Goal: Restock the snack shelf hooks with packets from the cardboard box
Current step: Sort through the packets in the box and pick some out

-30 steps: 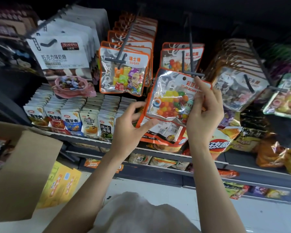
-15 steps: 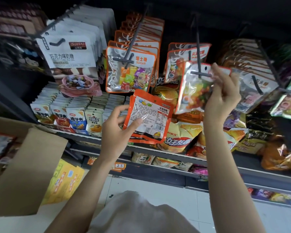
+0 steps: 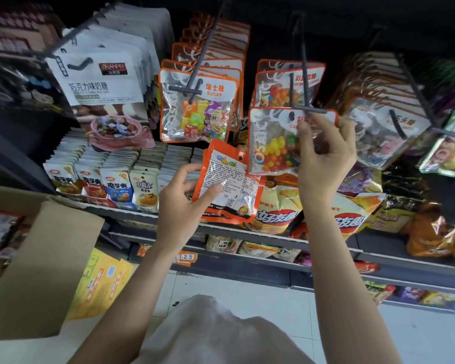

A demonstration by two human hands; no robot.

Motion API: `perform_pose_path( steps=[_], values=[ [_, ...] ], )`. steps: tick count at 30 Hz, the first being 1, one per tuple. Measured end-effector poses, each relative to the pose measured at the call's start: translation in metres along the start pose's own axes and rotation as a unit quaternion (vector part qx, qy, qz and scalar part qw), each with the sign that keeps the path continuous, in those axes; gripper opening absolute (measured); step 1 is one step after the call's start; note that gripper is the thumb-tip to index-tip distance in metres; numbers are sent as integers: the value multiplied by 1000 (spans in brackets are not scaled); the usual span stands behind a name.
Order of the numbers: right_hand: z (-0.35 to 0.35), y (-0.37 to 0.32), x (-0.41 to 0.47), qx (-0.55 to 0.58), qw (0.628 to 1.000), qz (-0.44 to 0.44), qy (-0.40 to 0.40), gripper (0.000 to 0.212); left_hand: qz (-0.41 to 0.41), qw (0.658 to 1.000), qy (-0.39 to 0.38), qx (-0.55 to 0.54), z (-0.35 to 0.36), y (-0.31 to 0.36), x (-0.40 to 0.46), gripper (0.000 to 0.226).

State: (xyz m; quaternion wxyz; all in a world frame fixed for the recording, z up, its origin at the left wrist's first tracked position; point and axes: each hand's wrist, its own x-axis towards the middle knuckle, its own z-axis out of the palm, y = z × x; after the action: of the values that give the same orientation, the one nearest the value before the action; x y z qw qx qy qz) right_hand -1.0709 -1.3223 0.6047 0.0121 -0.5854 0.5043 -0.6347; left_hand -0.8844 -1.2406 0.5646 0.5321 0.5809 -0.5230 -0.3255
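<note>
Right hand [image 3: 323, 158] pinches an upright bean packet [image 3: 273, 143] at the hook [image 3: 304, 74]; left hand [image 3: 180, 206] grips spare packets [image 3: 229, 185], backs showing, slightly tilted.

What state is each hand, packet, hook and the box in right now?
Right hand: pinching the colour-bean packet at the hook's tip.
Hook: two packets hung behind.
Left hand: gripping spare packets, backs facing camera.
Cardboard box: flap open, packets inside.
</note>
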Motion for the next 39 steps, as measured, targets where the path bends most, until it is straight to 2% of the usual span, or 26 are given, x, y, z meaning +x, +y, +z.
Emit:
perform_pose_path(
  steps=[6, 9, 12, 14, 15, 16, 18, 19, 23, 26, 30, 32, 34, 36, 39],
  values=[
    [40, 15, 37, -74, 996, 44, 25, 22, 3, 1000, 8, 3, -5, 5, -1, 34],
    [47, 15, 46, -141, 986, 72, -58, 34, 2, 1000, 12, -4, -7, 6, -1, 34],
    [34, 12, 36, -174, 975, 54, -127, 47, 4, 1000, 13, -9, -7, 7, -2, 36],
    [16, 8, 13, -111, 981, 69, -141, 49, -1, 1000, 15, -22, -6, 7, -1, 37],
    [6, 2, -1, -59, 979, 112, -162, 49, -8, 999, 15, -37, -5, 8, 0, 37],
    [-4, -6, -15, -6, 964, 174, -199, 52, -15, 998, 12, -55, -3, 8, 0, 38],
    [-16, -21, -37, 88, 901, 310, -291, 65, -30, 995, -3, -91, 3, 9, 1, 40],
    [-19, -23, -46, 112, 876, 351, -311, 64, -37, 994, -12, -106, 6, 10, 1, 41],
    [-26, -16, -56, 120, 876, 385, -264, 29, -65, 987, -32, -145, 16, 11, 0, 42],
    [-32, -13, -58, 146, 878, 388, -239, 24, -67, 985, -48, -153, 22, 14, -2, 40],
    [-46, -13, -56, 161, 885, 409, -149, 21, -46, 985, -35, -163, 28, 19, -2, 28],
    [-58, -13, -51, 110, 912, 382, -105, 23, -6, 990, 2, -139, 29, 21, -1, 25],
    [-68, -16, -46, 67, 938, 330, -77, 27, 93, 993, 48, -63, 31, 25, 1, 25],
    [-72, -20, -43, 69, 949, 297, -85, 29, 210, 975, 67, 36, 39, 29, 1, 20],
    [-68, -32, -45, 134, 938, 300, -110, 30, 320, 932, 22, 166, 60, 29, -2, 23]
  ],
)
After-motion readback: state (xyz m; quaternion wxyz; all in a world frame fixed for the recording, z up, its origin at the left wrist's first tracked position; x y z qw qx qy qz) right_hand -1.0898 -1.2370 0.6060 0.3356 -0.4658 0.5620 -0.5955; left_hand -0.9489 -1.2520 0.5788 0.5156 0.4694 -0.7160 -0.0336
